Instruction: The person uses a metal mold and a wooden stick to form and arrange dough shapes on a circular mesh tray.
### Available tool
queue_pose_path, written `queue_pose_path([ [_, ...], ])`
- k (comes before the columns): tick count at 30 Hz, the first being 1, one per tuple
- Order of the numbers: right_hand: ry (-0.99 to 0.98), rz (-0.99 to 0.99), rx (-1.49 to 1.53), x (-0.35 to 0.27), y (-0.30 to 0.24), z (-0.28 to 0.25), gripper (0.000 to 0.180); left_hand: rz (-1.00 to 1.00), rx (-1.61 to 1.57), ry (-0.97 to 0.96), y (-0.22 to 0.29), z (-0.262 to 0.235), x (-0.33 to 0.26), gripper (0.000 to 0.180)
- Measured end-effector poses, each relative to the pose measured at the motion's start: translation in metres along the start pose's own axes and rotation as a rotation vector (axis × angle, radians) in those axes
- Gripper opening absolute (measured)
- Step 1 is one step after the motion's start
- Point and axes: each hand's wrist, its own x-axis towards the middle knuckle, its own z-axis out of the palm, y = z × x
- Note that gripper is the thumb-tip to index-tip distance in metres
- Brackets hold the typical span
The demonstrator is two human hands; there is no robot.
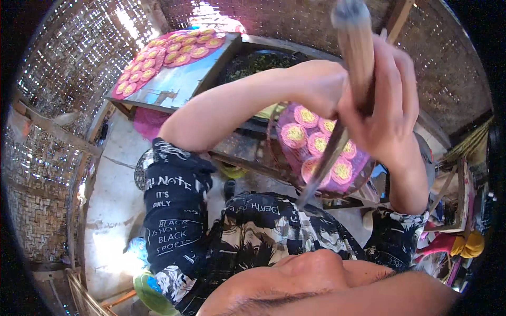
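Wooden-handled knife (359,73) is slanting over pink-and-yellow rounds (318,143), blurred tip pointing nearward past them; right hand (391,100) is curling fingers around it; left hand (332,92) is hiding its fingers, state unclear.

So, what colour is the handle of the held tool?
The handle is brown, with a greyish top end; best seen in the head view.

Right now the tool (356,55) is before you in your right grip (387,100), your left grip (334,89) just beside it. Beneath them lies a mat (294,136). Ahead on your left, there's the table (182,94), a cloth (182,51) on it, leaves (263,62) to its right. Down left sits a basin (147,300); the wall (47,179) stands farther left.
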Motion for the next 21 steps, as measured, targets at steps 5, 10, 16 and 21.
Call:
queue_pose_path([
  [5,-0.104,0.249,0.564,0.013,-0.009,0.027,0.056,-0.195,0.114,-0.266,-0.022,-0.033,-0.058,0.015],
  [10,-0.165,0.519,0.851,0.058,-0.027,0.090,0.059,-0.098,0.145,0.012,-0.083,-0.042,-0.137,0.013],
  [16,-0.227,0.823,0.753,0.086,-0.011,0.139,0.057,-0.274,0.183,-0.016,-0.187,-0.042,-0.211,0.013],
  [21,0.472,0.854,0.610,0.077,0.023,0.127,0.045,-0.452,-1.032,0.360,-0.264,0.009,-0.239,0.030],
])
